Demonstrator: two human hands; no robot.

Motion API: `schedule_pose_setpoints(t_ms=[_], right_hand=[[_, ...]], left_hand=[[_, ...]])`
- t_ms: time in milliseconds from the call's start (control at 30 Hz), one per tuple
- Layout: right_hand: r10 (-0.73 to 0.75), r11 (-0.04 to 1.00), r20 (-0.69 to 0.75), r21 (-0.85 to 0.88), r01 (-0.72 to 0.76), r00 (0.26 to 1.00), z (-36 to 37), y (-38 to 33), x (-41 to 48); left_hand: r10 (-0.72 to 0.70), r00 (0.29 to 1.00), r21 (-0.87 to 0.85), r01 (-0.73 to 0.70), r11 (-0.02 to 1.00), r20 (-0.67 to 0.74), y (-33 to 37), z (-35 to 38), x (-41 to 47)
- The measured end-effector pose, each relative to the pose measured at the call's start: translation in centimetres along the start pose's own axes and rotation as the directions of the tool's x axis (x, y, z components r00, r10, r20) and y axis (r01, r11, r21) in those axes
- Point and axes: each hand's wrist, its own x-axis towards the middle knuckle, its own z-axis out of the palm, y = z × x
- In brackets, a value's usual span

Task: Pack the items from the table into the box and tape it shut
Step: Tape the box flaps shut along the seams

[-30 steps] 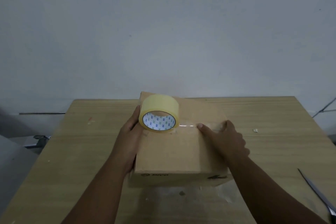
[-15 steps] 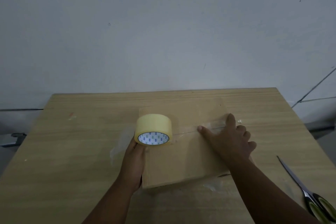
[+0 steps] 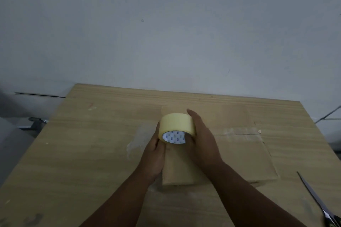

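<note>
Between the two hands is a yellow tape roll [image 3: 177, 125]: the left hand [image 3: 153, 155] grips its left side and the right hand [image 3: 203, 143] cups its right. Under them the closed cardboard box [image 3: 239, 156] lies on the desk [image 3: 83, 153], with a strip of clear tape [image 3: 239, 132] on its top right of the right hand. Scissors [image 3: 313, 197] lie farther right.

One wide-angle head cam, worn by the person: looks fwd & down across table [image 3: 83, 162] from its near side, close in, w/ box [image 3: 239, 155] mid-frame; wall [image 3: 166, 24] fills upper half.
</note>
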Motion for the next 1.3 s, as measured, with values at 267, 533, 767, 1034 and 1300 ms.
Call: schedule_pose_setpoints(t_ms=[267, 533, 767, 1034, 1300], right_hand=[[0.085, 0.996, -0.097, -0.024, -0.088, 0.992, -2.4, 0.9, 0.4], [0.035, 0.99, -0.019, -0.139, -0.037, 0.999, -2.9, 0.3, 0.6], [0.022, 0.972, 0.055, -0.236, -0.009, 0.998, -3.6, -0.5, 0.8], [-0.015, 0.93, 0.076, -0.366, 0.041, 0.997, -4.0, -0.7, 0.9], [-0.016, 0.827, 0.06, -0.56, 0.047, 0.998, -4.6, -0.4, 1.2]], left_hand=[[0.081, 0.996, 0.188, -0.084, 0.979, 0.025, 0.6, -0.4, -0.4], [0.476, 0.863, 0.69, -0.45, 0.567, 0.171, -0.6, -0.9, 1.5], [0.323, 0.906, 0.851, -0.386, 0.357, 0.275, 0.0, 0.8, -0.2], [0.273, 0.913, 0.92, -0.354, 0.166, 0.302, 0.4, 1.2, -0.3], [0.244, 0.931, 0.946, -0.305, 0.106, 0.272, 1.2, 2.3, -0.6]])
